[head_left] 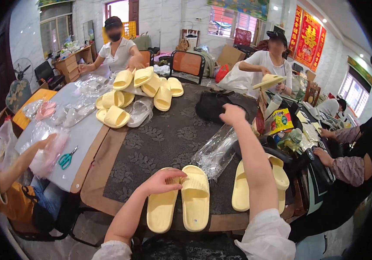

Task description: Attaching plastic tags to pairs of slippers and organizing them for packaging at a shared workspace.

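A pair of yellow slippers stands side by side at the table's near edge, a left slipper point(160, 212) and a right slipper point(195, 203). My left hand point(163, 181) rests over the ribbed strap of the left one, thumb and fingers apart, fingertips reaching the right one. Farther off, my right hand point(232, 115) is stretched out at a black, soft-looking bundle point(209, 105). Its fingers are curled; what they hold, if anything, is hidden. Beneath that forearm lie clear plastic bags point(212, 154). Another yellow slipper point(240, 188) lies right of them, partly covered by my arm.
A pile of yellow slippers point(118, 102) is at the far left, beside clear plastic wrappings point(73, 108). Green-handled scissors point(67, 159) lie on the left table. Packets and tools crowd the right side. Several people sit around, one holding a yellow slipper point(268, 81).
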Demonstrator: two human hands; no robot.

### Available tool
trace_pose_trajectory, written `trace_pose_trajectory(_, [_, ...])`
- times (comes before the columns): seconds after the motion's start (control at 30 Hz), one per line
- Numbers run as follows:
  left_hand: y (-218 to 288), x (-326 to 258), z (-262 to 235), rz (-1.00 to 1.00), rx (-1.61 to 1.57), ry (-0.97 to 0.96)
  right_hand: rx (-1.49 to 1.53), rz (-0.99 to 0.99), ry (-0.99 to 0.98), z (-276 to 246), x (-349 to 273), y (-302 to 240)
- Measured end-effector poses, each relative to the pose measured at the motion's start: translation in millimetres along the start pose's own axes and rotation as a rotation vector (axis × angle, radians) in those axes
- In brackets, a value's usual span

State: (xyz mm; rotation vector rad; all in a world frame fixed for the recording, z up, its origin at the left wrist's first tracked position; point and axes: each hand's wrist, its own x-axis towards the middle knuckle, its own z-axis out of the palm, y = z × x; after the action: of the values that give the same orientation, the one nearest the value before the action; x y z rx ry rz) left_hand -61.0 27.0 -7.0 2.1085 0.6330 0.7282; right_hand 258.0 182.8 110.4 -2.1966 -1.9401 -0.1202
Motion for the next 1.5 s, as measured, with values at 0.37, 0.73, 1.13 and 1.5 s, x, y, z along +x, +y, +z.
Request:
trace_pose_trajectory(0.37, [-3,0,10,-0.168,0.442,0.206,0.638,-0.519,-0.047,80,-228,-59])
trace_pose_trajectory(0.73, [-2,41,29,-0.527,0.324,-0.035,0.966,-0.377,-0.330,78,-238,-31])
trace_pose_trajectory(1.13, [-19,39,34,-0.269,-0.606,0.435,1.271,-0.131,0.004,106,-236,-36])
trace_pose_trajectory(1.5, [-26,38,35,-0.270,-0.629,0.394,0.935,-0.170,-0.100,100,-224,-40])
